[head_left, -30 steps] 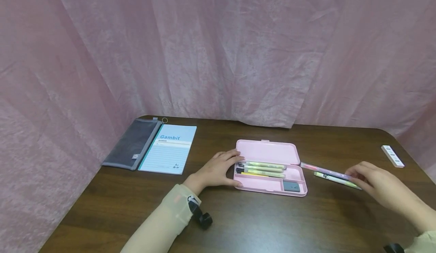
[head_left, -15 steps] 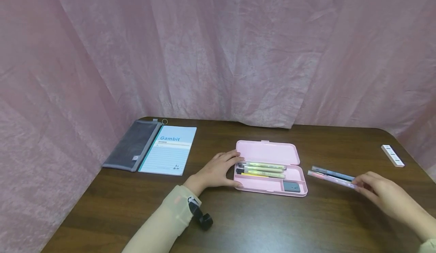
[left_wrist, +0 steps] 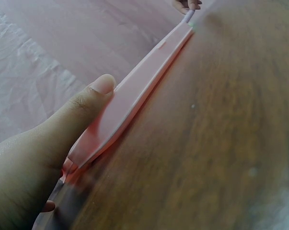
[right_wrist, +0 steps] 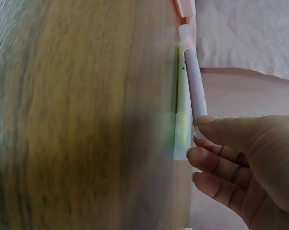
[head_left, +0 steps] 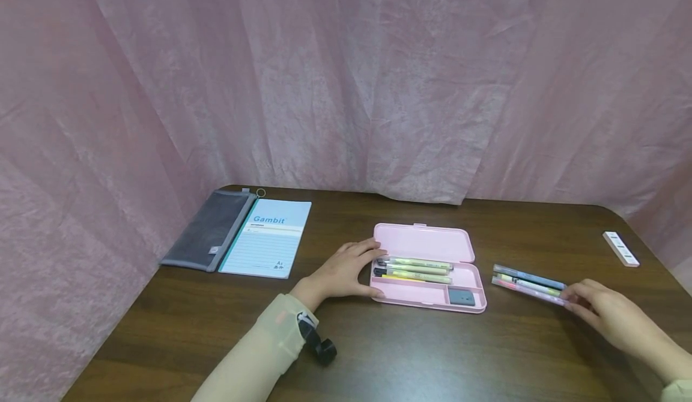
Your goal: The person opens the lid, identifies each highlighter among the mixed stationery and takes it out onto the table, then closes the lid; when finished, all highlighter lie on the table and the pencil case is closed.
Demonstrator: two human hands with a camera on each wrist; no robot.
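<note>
A pink pencil case (head_left: 424, 243) lies open in the head view, several pale green and yellow pens (head_left: 415, 268) in its long compartment and a dark grey block (head_left: 461, 297) in a small one. My left hand (head_left: 340, 273) holds the case's left end, thumb at the front edge and fingers at the back. To the right, my right hand (head_left: 605, 312) pinches one end of a purple-pink highlighter (head_left: 532, 292). Beside it are a white-and-green highlighter (head_left: 530, 284) and a blue pen (head_left: 530, 274). In the right wrist view the thumb (right_wrist: 225, 132) presses the purple-pink highlighter.
On the left of the brown table (head_left: 411, 354) lie a grey zip pouch (head_left: 208, 231) and a light blue notebook (head_left: 267, 240). A small white strip (head_left: 621, 249) lies at the far right. Pink curtain (head_left: 346, 83) hangs behind the table.
My right hand has drawn the purple-pink highlighter away from the case, rightward and toward the front, uncovering the blue pen and then the white-and-green highlighter. My left hand stays at the case.
</note>
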